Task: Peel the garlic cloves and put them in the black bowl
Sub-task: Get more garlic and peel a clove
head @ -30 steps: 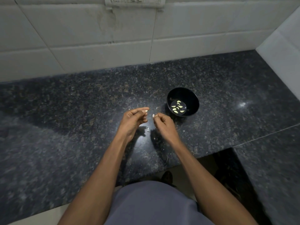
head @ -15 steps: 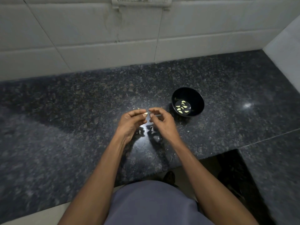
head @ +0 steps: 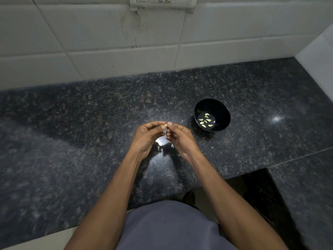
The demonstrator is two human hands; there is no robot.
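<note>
Directly before us, a dark speckled countertop (head: pixel 90 141) runs back to a white tiled wall (head: pixel 90 42), with broad bare stone toward its left edge and a notch cut into its near right corner. Above the countertop's middle, our left hand (head: pixel 146 137) and right hand (head: pixel 181 138) meet fingertip to fingertip, both pinching one small pale garlic clove (head: pixel 165 125). Just right of the hands sits one black bowl (head: pixel 212 105), glossy and round, holding about seven pale yellow peeled cloves (head: pixel 206 120). Scraps of papery skin (head: pixel 158 147) lie under the hands.
</note>
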